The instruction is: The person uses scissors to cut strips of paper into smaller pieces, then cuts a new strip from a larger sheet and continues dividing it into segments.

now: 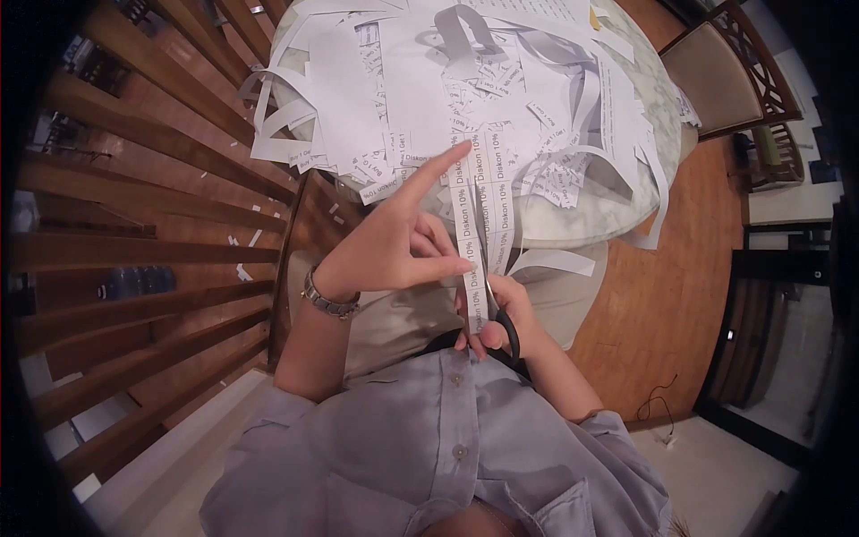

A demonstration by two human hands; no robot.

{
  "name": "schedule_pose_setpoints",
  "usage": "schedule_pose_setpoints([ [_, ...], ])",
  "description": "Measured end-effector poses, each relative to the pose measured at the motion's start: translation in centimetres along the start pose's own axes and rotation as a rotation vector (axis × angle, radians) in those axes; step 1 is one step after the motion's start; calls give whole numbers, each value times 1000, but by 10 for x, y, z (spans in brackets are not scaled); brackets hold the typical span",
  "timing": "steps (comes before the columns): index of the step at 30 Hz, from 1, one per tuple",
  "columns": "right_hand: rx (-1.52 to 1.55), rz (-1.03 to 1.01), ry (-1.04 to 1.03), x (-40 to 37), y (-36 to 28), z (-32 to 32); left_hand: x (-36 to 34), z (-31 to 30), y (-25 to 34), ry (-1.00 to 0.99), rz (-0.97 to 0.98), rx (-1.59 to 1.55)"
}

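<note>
My right hand (512, 320) grips a pair of scissors (508, 333) with black handles, its thumb at the lower end of a paper strip (472, 291). The blades point away from me and lie along the printed lines of the paper. "Diskon 10%" repeats down the strip and the adjoining columns (503, 201). My left hand (389, 237), with a watch (329, 300) at the wrist, has its thumb on the strip's left edge. Its index finger stretches to the far part of the paper, while the other fingers curl in. Where those fingertips meet the paper is partly hidden.
A round marble table (573, 224) carries white sheets (412, 72), loose strips (599, 161) and many small printed slips (555, 174). Wooden slats (161, 251) stand on the left, with paper scraps on the floor beyond. A chair (716, 72) stands at the far right.
</note>
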State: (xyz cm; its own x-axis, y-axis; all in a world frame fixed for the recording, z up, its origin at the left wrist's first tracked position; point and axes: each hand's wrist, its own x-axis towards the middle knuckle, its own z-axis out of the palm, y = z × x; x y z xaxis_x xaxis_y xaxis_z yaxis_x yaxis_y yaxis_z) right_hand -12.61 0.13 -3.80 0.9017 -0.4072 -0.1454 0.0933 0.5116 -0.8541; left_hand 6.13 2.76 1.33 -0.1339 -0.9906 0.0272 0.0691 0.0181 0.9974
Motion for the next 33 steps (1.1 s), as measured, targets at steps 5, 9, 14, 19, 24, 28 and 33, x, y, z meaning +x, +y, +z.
schedule_pose_setpoints([
  [5, 2, -5, -2, 0, 0, 1, 7, -5, 3, 169, -20, -44],
  [9, -3, -10, 3, 2, -1, 1, 10, -4, -2, 203, 112, -22],
  [14, -2, -1, 24, 2, -3, 3, 9, -4, -1, 184, 98, -33],
  [19, -65, 0, 45, 3, -8, 7, 9, -4, -1, 171, 101, -58],
  [24, -34, 12, 63, 2, -6, 10, 9, -3, -3, 181, 102, -124],
  [28, -35, 3, 24, 3, -6, 8, 7, -2, -3, 193, 107, -134],
  [33, 1, -29, 20, 3, -5, 6, 3, 2, -2, 126, 113, -120],
])
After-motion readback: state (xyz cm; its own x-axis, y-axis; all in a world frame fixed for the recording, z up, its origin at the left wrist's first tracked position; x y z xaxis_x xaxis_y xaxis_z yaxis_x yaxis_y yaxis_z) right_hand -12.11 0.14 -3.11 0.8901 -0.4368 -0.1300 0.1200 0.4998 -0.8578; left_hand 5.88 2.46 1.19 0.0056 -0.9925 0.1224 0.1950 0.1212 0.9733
